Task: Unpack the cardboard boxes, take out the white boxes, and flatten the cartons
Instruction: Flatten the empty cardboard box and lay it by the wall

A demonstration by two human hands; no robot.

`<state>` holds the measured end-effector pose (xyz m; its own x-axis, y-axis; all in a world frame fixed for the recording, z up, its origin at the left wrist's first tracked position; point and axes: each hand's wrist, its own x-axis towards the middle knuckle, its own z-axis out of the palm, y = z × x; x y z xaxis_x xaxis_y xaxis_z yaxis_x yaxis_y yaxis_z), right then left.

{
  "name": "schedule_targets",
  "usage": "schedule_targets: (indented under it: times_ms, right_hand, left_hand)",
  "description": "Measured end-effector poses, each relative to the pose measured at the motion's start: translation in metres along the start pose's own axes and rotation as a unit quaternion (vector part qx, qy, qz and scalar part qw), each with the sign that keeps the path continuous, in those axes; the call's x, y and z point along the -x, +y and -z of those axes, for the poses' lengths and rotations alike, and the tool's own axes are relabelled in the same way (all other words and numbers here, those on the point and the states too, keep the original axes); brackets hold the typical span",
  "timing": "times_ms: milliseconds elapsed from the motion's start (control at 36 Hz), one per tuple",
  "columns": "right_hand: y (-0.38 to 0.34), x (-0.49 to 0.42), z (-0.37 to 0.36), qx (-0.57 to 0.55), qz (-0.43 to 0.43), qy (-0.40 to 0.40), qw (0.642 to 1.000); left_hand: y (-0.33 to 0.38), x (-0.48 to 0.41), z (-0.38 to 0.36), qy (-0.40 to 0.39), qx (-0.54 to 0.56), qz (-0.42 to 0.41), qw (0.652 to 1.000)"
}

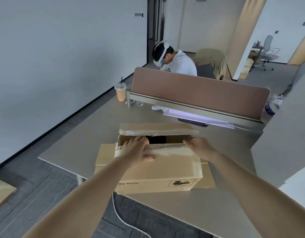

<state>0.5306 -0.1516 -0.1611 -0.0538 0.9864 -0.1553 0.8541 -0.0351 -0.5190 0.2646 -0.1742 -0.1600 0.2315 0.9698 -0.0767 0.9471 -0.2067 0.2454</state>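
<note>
The cardboard box [153, 176] sits at the table's [79, 143] near edge, within reach. Both hands grip its near flap [168, 152] — left hand [136, 148] hooked into the opening, right hand [198, 146] pinching the flap's end — probably to fold it back (contents hidden); the far flap [156, 128] stands ajar.

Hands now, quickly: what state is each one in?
Left hand: grips the near flap of the brown cardboard carton.
Right hand: grips the same flap.
</note>
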Motion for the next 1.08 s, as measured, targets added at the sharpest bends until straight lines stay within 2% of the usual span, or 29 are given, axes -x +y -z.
schedule_targets:
  times_ms: [56,139,222,306,417,611,722,778,889,944,1083]
  right_hand:
    - [-0.005,0.005,-0.004,0.11,0.012,0.04,0.993]
    - [-0.012,0.015,-0.017,0.174,0.037,0.095,0.979]
    - [-0.015,0.025,-0.034,0.222,0.05,0.069,0.971]
    - [-0.015,0.032,-0.048,0.189,0.037,0.02,0.981]
    - [-0.019,0.037,-0.058,0.148,-0.005,-0.02,0.989]
    - [-0.036,0.035,-0.066,0.169,-0.029,0.007,0.985]
    - [-0.051,0.032,-0.072,0.17,-0.065,0.004,0.983]
    - [-0.059,0.031,-0.075,0.169,-0.085,0.009,0.982]
    - [-0.073,0.027,-0.083,0.168,-0.148,-0.007,0.975]
    - [-0.077,0.025,-0.085,0.158,-0.166,-0.017,0.973]
    - [-0.081,0.023,-0.085,0.136,-0.195,-0.022,0.971]
  left_hand:
    - [0.008,-0.002,-0.005,0.014,0.015,0.015,1.0]
    - [0.021,-0.009,-0.017,0.032,0.058,0.044,0.997]
    - [0.028,-0.014,-0.027,0.038,0.088,0.062,0.993]
    - [0.025,-0.011,-0.028,0.039,0.093,0.047,0.994]
    - [0.009,-0.007,-0.012,0.082,-0.015,0.014,0.996]
    - [-0.019,-0.021,0.021,0.2,-0.111,0.023,0.973]
    - [-0.033,-0.035,0.037,0.2,-0.203,0.023,0.958]
    - [-0.041,-0.044,0.041,0.195,-0.214,0.007,0.957]
    - [-0.058,-0.057,0.042,0.192,-0.103,-0.035,0.975]
    - [-0.065,-0.057,0.043,0.184,-0.028,-0.026,0.982]
    - [-0.083,-0.056,0.045,0.206,0.012,0.031,0.978]
